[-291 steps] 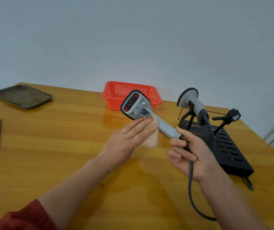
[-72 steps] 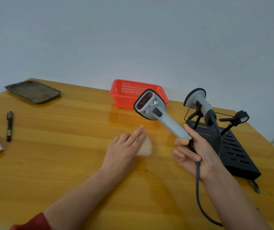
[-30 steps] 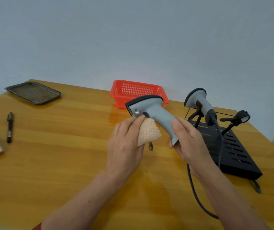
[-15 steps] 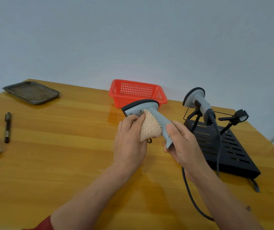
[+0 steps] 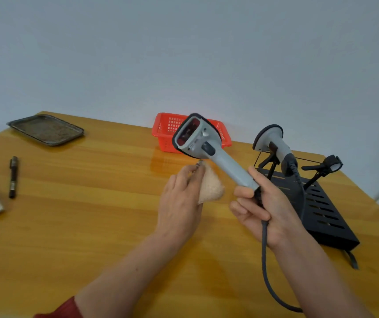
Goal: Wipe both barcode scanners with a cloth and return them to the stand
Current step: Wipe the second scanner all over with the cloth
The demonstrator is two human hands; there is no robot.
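Metal tray (image 5: 46,129) far left, pen (image 5: 13,177) near the left edge, then a wide stretch of glossy wooden table (image 5: 92,226). Left hand (image 5: 181,203) fingers wrap the knitted peach cloth (image 5: 212,190), just beside the grey scanner (image 5: 197,138). Right hand (image 5: 266,210) is clenched round its handle end. Second scanner (image 5: 273,143) sits on the black slotted stand (image 5: 321,207), right.

Basket (image 5: 164,134) behind scanner (image 5: 209,145), stand (image 5: 321,212) rightward

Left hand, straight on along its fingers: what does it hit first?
Likely the head of the held scanner, just above the left hand's fingertips; the red basket lies beyond. Depth is unclear, so it might pass under.
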